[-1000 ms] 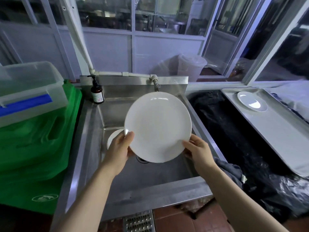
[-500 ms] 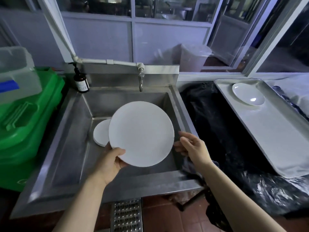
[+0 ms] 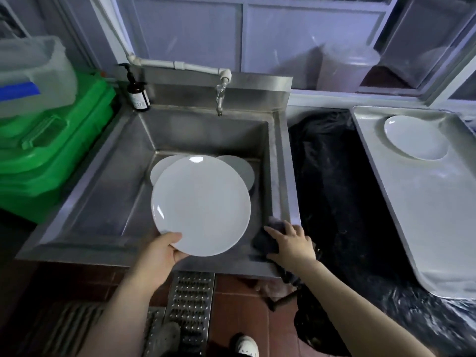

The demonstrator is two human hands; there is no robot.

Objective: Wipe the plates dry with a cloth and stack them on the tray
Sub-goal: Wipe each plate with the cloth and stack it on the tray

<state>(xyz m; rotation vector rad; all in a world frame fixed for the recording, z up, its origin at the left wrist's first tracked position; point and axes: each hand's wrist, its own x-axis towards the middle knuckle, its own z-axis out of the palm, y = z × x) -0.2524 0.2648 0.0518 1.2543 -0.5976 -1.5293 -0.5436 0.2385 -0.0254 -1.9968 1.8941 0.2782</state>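
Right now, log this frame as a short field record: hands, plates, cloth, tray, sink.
left hand: left hand grips the near rim of the held plate above the sink
right hand: right hand rests on the dark cloth, fingers spread
cloth: lies on the sink's front right corner
plates in sink: two plates in the sink lie partly hidden behind the held one
tray: tray to the right carries one plate on the tray
sink: sink, tap not visibly running

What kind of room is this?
Probably a commercial kitchen's dishwashing area: a deep steel sink holding white plates, a large metal tray beside it, and a floor drain grate.
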